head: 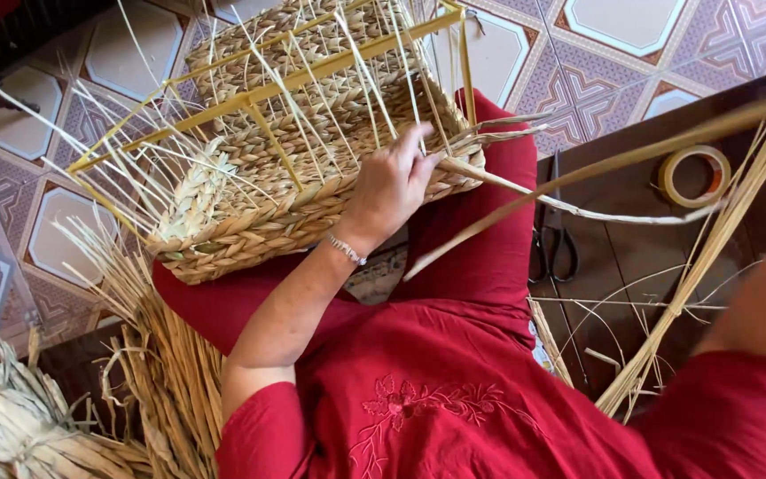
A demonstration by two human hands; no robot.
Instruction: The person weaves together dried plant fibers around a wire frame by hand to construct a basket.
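My left hand (394, 182) presses bent fingers on the woven basket (294, 168); my right hand is out of sight.

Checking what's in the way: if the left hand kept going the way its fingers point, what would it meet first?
The left hand already rests on the woven basket; its fingers point up toward the upright straw strands and yellow frame, likely met first, though depth is unclear.
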